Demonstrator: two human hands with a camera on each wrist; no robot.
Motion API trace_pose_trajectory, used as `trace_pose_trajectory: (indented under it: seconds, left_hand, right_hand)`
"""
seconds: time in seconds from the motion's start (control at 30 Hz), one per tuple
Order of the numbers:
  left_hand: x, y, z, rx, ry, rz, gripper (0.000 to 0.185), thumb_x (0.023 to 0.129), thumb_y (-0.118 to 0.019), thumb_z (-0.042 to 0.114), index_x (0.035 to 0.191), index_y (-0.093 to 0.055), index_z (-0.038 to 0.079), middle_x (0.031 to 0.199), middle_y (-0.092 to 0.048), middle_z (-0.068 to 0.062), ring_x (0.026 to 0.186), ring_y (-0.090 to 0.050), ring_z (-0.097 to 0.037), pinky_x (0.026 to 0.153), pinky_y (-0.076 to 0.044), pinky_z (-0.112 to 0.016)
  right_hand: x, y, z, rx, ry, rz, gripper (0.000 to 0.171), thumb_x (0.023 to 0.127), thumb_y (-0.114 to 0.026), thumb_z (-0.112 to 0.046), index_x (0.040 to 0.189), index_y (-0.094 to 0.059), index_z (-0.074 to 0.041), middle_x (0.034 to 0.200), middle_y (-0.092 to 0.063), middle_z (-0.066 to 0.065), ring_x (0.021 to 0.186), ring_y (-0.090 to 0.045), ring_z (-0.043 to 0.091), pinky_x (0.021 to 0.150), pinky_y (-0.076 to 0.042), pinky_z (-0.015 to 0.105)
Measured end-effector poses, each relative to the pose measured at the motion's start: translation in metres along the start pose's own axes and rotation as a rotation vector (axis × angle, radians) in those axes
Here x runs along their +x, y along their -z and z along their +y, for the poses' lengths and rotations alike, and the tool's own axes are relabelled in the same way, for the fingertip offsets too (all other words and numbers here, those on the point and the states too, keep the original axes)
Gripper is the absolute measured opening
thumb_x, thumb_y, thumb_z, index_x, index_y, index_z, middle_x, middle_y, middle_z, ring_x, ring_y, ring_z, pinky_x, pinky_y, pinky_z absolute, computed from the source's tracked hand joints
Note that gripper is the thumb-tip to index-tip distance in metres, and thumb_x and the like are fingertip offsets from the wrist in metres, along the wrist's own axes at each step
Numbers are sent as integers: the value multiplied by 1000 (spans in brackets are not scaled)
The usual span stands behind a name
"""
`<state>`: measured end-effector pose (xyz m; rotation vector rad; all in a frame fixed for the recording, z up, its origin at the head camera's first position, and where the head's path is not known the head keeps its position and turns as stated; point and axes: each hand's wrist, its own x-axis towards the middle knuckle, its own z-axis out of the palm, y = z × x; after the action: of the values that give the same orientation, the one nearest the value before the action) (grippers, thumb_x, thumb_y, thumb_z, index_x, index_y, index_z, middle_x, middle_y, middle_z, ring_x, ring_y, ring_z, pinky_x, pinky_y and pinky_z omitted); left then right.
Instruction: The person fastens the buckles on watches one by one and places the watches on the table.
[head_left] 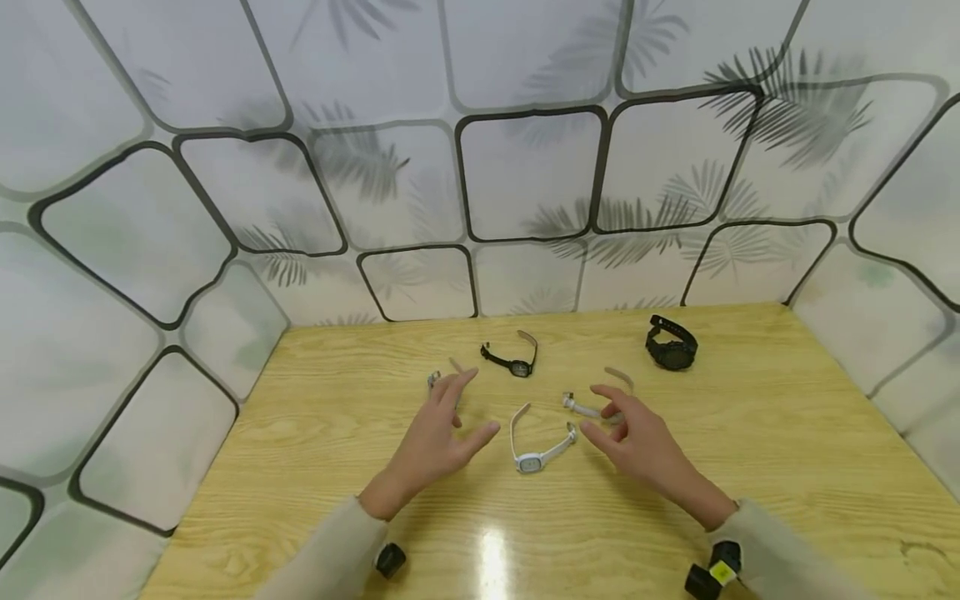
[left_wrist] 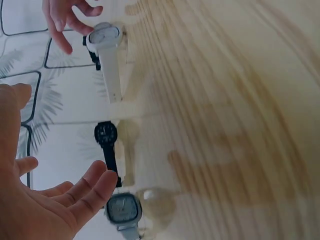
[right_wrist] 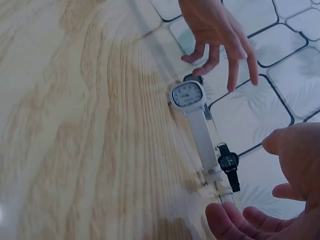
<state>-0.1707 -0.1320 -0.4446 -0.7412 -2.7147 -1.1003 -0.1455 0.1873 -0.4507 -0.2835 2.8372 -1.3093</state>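
The white watch [head_left: 534,450] lies on the worktop [head_left: 787,467] between both hands, face at the near end, straps pointing away toward the wall. The left hand [head_left: 438,433] and right hand [head_left: 637,437] hover with fingers spread, holding nothing.

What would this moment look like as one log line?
left hand: open, above table | right hand: open | white watch: between hands, untouched | table

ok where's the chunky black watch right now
In the head view the chunky black watch sits far right on the wooden table, near the wall, beyond the right hand.
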Motion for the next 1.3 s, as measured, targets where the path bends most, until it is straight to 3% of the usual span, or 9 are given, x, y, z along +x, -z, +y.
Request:
trace_pose_trajectory:
  seconds: [0.27,0.4,0.63,0.9,1.07,1.3]
  left_hand:
    - [5,-18,12,-184,82,-90,79,98,-71,42,161,-32,17,156,-39,-17,69,-65,-14,60,-56,-27]
    - [8,-25,16,-202,87,-121,77,99,-71,37,161,-32,14,155,-40,-20,63,-64,-10,56,-55,-26]
    - [12,-34,16,-213,104,-113,67,99,-71,27,154,-41,4,143,-51,-27,57,-62,-4,56,-56,-24]
    - [14,-43,23,-288,139,-117,46,97,-72,12,139,-57,0,132,-56,-29,54,-62,-7,47,-53,-23]
    - [18,-47,29,-322,208,-138,30,95,-72,6,124,-68,-2,120,-58,-27,57,-66,-15,48,-57,-27]
    - [24,-47,32,-318,256,-186,21,95,-71,3,115,-74,-2,107,-68,-22,58,-71,-23,48,-57,-27]
  right_hand:
    - [1,-17,-9,77,-92,-22,59,101,-70,-30,152,-47,-10,119,-60,16,59,-58,16,47,-51,31]
    - [2,-21,-12,25,-92,2,55,100,-70,-27,149,-51,-9,108,-62,12,55,-54,13,47,-48,29]
    - [-2,-24,-20,-1,-97,1,47,99,-71,-24,142,-58,-10,92,-67,6,50,-54,14,46,-47,30]
    - [-1,-34,-19,-57,-41,-7,28,98,-72,-22,123,-73,-11,83,-69,-5,61,-55,11,55,-45,28]
    - [1,-37,-18,-112,30,23,17,97,-73,-18,111,-78,-10,86,-70,-8,77,-61,8,70,-50,31]
    - [6,-38,-17,-141,14,35,18,97,-72,-20,110,-79,-10,89,-72,-8,84,-65,10,78,-54,38]
